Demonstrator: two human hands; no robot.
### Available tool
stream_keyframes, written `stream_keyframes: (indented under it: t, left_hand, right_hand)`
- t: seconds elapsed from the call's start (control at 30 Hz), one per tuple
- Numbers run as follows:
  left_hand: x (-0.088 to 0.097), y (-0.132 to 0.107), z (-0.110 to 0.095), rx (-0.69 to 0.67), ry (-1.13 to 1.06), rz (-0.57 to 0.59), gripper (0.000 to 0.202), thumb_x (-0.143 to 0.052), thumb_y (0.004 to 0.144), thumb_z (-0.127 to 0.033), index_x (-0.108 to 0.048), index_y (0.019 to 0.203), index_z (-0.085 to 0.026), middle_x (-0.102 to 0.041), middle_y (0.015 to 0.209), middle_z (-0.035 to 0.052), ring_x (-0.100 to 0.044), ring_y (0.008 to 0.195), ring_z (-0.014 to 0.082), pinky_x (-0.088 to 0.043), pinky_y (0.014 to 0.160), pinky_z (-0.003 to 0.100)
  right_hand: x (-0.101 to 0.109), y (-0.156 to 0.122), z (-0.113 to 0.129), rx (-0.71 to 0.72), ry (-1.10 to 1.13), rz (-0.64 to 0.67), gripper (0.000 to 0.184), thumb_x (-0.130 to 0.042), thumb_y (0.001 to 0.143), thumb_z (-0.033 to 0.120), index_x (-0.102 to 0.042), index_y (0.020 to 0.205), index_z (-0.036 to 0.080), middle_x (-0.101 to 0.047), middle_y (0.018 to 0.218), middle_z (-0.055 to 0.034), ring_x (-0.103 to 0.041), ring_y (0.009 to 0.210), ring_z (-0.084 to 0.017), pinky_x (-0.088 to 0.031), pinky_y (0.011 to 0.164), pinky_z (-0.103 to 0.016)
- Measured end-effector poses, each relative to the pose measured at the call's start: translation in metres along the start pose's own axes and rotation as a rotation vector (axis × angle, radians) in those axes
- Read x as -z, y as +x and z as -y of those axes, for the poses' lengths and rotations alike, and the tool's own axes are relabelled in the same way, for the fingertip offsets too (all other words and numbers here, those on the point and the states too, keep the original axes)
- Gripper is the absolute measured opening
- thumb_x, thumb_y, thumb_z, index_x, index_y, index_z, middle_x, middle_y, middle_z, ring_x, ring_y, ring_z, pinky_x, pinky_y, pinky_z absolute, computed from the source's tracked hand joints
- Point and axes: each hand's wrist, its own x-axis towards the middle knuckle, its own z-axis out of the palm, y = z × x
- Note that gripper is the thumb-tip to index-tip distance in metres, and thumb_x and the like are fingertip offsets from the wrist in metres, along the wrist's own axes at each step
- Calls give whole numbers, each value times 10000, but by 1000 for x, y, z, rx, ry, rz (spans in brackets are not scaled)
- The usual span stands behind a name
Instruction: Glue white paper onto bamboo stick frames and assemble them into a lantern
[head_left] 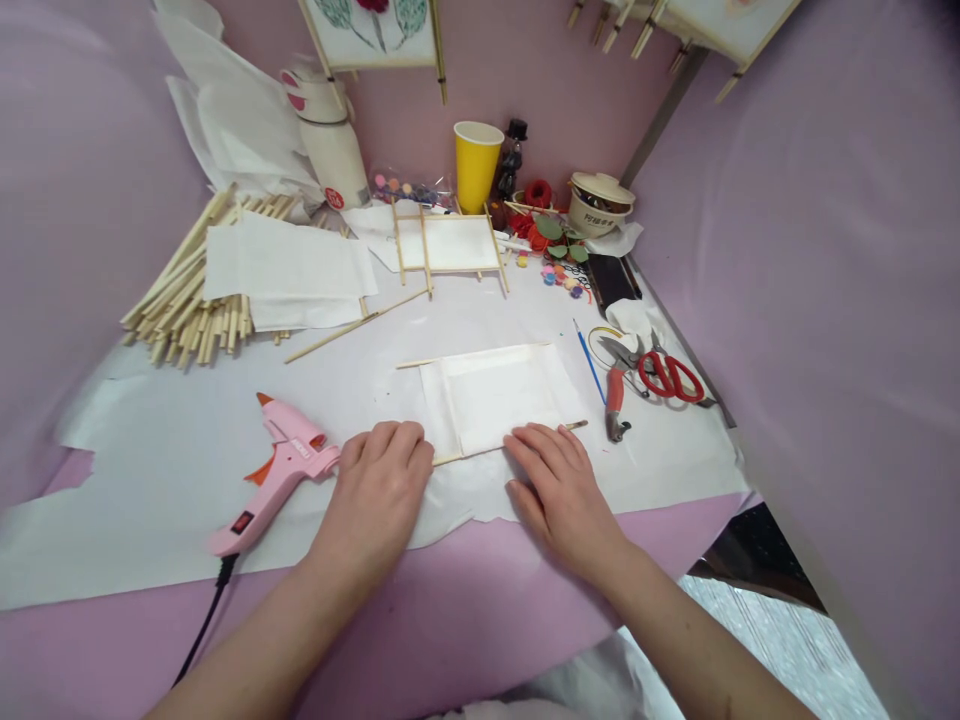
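While the left hand [375, 490] and right hand [562, 495] lie palm-down, one paper-wrapped stick frame [495, 395] sits mid-worktop [465, 600].
Both hands' fingers [536, 450] are spread and flat, gripping nothing; the right ones rest across the frame's near bamboo stick [517, 442], the left ones just beside its end. Counted nearby: one pink glue gun [281, 470] beside the left hand; one pair of red-handled scissors [671, 378], one pair of red-handled shears [615, 400] and one blue paintbrush [589, 360] to the right; one further stick frame [448, 245], one loose stick [352, 325], one heap of sticks [180, 290] and one yellow cup [476, 165] beyond. White paper [150, 430] covers the pink worktop; lilac fabric [810, 250] hangs on both sides.
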Motion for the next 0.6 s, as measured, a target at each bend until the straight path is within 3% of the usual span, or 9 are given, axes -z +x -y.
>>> stream_keyframes:
  t: [0.27,0.6]
  left_hand:
    - [1,1,0,-28,28,31,220,-440,856,-45,-622,879,-166,-603,1013,106,-501,954,280,-380,795,430]
    - [5,0,-5,2,89,-25,191,-451,911,-119,-637,934,-153,-604,1087,142,-525,1002,312,-416,827,456]
  right_hand:
    - [6,6,-3,79,-76,146,473,-489,975,334,-458,1411,155,-463,1459,-122,-368,1369,-285,-310,1145,-527]
    - [7,15,6,31,-88,129,528,-601,906,423,-505,1390,233,-482,1413,-136,-404,1308,-304,-330,1104,-521]
